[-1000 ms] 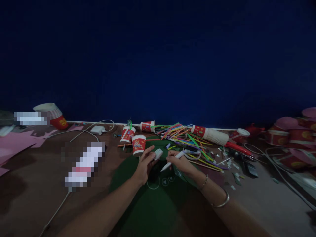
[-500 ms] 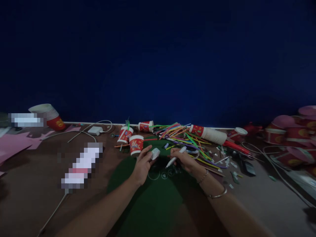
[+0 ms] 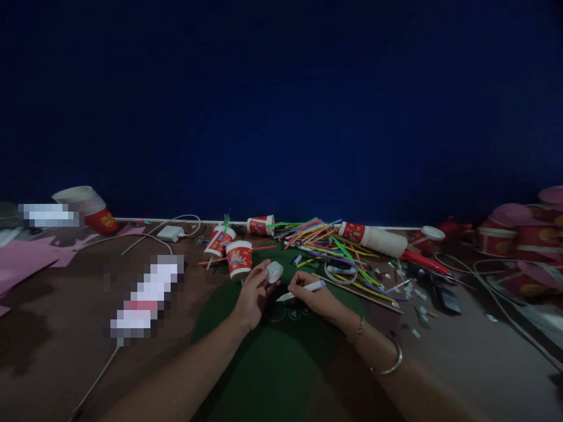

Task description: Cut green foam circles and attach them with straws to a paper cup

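Observation:
My left hand (image 3: 251,298) is closed on a small white rounded piece (image 3: 275,272) with faint lines on it, held up over the dark green mat (image 3: 259,357). I cannot make out exactly what the piece is. My right hand (image 3: 313,296) grips a white marker pen (image 3: 303,290), its tip pointing left, towards my left hand and a little below the white piece. Beneath the hands, small pale drawn shapes (image 3: 294,313) show on the green mat. A purple pen cap (image 3: 298,260) lies beyond my right hand.
Red paper cups (image 3: 240,259) stand just past my left hand. Colourful pipe cleaners (image 3: 316,234) are heaped at the back, beside a lying stack of cups (image 3: 373,239). Scraps and a red-handled tool (image 3: 424,262) lie right. A white charger (image 3: 170,234) with cable and pink paper (image 3: 30,255) are left.
My right hand has moved left with the marker, bringing its tip close to my left hand. The white piece has turned slightly in my left hand.

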`<state>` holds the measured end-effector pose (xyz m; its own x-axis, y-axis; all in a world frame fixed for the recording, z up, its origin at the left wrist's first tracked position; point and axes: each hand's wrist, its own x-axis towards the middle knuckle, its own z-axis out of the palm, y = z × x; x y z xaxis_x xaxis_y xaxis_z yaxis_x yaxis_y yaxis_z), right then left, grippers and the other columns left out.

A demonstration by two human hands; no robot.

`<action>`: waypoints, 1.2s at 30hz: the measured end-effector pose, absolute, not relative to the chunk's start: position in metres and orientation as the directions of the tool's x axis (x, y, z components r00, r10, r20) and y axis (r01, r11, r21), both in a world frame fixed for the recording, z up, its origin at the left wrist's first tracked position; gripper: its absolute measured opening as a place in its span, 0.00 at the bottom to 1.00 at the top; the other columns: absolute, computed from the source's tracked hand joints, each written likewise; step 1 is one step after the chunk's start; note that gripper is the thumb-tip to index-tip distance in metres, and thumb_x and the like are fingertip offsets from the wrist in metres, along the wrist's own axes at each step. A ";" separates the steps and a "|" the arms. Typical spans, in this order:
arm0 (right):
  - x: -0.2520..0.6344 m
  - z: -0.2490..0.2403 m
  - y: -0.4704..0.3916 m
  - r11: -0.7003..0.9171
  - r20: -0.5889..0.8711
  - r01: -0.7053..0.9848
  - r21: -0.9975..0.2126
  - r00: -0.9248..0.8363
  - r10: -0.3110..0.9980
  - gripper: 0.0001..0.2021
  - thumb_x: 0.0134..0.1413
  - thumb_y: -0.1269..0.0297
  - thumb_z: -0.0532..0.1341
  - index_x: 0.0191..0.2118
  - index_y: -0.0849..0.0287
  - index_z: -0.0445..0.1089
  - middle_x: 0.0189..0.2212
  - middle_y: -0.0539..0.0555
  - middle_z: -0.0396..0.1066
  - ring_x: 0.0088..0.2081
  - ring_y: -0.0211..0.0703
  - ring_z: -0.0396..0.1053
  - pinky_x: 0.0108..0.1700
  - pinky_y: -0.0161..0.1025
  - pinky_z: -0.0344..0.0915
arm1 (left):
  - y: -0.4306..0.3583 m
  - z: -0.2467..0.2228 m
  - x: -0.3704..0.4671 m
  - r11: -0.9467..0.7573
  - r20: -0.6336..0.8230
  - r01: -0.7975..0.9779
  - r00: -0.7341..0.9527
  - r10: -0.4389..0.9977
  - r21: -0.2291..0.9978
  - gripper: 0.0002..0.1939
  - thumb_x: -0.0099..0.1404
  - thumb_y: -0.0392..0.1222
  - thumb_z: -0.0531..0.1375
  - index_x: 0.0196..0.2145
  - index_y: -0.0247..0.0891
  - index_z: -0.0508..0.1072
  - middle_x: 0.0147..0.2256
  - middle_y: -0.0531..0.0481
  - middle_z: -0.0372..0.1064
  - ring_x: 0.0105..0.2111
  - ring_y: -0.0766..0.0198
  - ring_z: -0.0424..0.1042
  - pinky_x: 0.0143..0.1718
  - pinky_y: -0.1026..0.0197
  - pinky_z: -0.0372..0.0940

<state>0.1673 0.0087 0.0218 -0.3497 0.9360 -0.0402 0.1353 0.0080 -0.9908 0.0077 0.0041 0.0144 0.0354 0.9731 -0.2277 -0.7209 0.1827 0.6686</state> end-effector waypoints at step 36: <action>0.151 0.008 0.006 0.095 -0.032 0.329 -0.940 -0.361 0.932 0.05 0.42 0.68 0.60 0.22 0.59 0.63 0.15 0.44 0.62 0.18 0.31 0.57 0.19 0.28 0.52 | 0.011 0.014 0.005 0.238 -0.288 -0.681 0.042 0.957 0.692 0.12 0.55 0.35 0.60 0.40 0.36 0.69 0.36 0.46 0.73 0.36 0.61 0.73 0.41 0.60 0.67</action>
